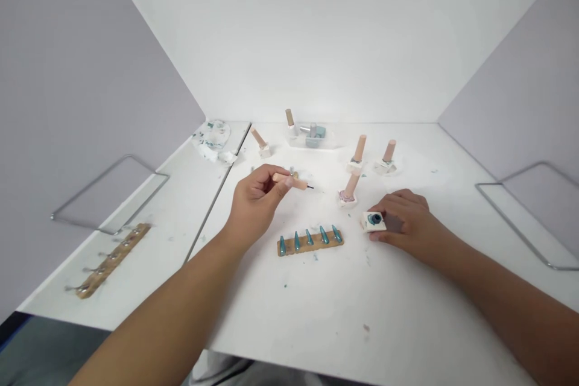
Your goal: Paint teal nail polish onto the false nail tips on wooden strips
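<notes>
The brush [293, 181] is being pinched in the left hand [256, 199], tip at three o'clock toward the open polish bottle [374, 221] being steadied under the right hand's [407, 220] closed fingers.

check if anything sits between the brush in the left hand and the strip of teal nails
Nothing visible does. The left hand holds the brush just above and behind the nail strip, with bare table between. The open polish bottle, held by the right hand, stands off to the side.

Bare table [316, 313] before nail strip [310, 241]; upright bottles [357, 157] crowd behind.
</notes>
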Motion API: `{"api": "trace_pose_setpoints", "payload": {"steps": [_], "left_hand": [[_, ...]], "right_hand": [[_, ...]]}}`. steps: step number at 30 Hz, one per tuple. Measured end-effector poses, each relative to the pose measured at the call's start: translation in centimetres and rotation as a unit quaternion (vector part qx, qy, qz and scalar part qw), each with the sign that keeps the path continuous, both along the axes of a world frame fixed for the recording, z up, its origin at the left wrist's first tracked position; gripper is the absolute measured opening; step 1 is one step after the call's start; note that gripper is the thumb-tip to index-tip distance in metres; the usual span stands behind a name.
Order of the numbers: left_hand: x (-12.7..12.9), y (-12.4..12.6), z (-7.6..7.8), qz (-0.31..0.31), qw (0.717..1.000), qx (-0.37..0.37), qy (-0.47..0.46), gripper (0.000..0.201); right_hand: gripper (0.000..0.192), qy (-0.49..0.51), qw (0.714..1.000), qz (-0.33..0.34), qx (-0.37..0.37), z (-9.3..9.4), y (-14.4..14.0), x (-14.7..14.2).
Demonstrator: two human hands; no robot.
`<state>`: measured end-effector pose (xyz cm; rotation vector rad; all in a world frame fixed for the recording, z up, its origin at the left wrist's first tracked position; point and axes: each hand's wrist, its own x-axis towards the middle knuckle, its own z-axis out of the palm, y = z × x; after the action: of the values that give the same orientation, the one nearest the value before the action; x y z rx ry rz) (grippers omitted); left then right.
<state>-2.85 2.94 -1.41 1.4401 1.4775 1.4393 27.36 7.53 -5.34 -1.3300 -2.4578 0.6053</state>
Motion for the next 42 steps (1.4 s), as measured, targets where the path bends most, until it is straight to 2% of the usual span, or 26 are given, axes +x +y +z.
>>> {"api": "trace_pose_setpoints", "payload": {"steps": [7,13,19,22,29,34,42], "left_hand": [[0.0,0.2,-0.4,-0.017,0.998,0.062,-0.012,0.028],[-0.2,-0.6,-0.3,-0.034,0.986,0.161,0.03,0.023],[0.4,-2.5,0.7,-0.133,0.94,0.293,0.112,0.009],[1.1,-3.2,1.1,-0.18,0.915,0.333,0.136,0.006],[2.2,-4.0,1.5,-0.21,0.899,0.339,0.181,0.009],[2.6,-4.4,1.7,-0.206,0.893,0.318,0.244,0.01],[3.1,-4.4,1.9,-0.209,0.866,0.322,0.319,0.009]], "right_hand": [[0.036,0.004,1.0,-0.004,0.023,-1.0,0.5,0.6],[0.043,0.026,0.998,0.029,0.044,-1.0,0.5,0.4],[0.046,0.074,0.99,0.085,0.084,0.0,-1.0,-0.4],[0.042,0.087,0.986,0.105,0.099,0.5,-1.8,-1.0],[0.029,0.087,0.985,0.099,0.114,1.2,-2.9,-2.2],[0.03,0.095,0.981,0.103,0.133,1.3,-3.3,-2.4],[0.029,0.105,0.969,0.116,0.191,1.6,-4.0,-2.5]]}}
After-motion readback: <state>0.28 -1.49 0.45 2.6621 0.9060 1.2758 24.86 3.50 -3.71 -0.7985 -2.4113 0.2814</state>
